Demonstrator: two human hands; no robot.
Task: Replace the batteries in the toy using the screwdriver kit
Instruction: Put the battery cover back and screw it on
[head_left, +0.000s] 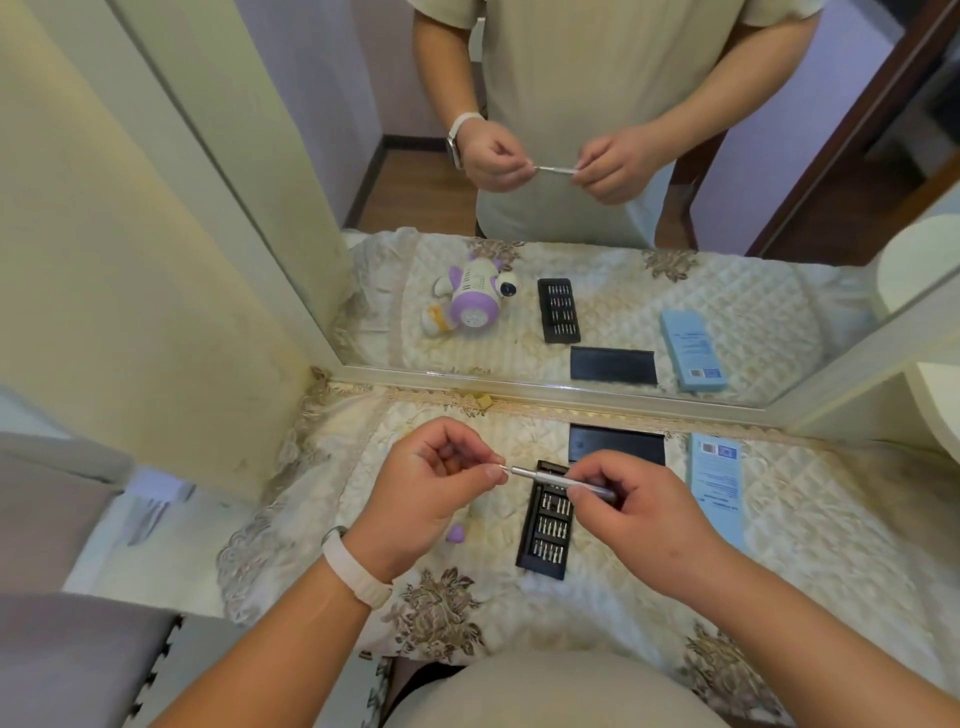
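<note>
We hold the screwdriver (558, 476) level above the table (810, 551), between our 2 hands. The grip of our right hand (639, 512) is clamped around its silver handle, with the fingers curled on it. The grip of our left hand (441, 499) is pinched together on the screwdriver's tip. The bit there is too small for us to see.

Below lies the open bit tray (545, 540), and behind it a black lid (616, 446) and a blue box (716, 483). The toy (456, 533) lies on the table under our left hand, so only a purple part shows.

We judge that the bit is not fully seated. If the pinch loosens, the bit may drop and get lost on the quilted cloth. A bit of the wrong size could also damage the toy's screw.
</note>
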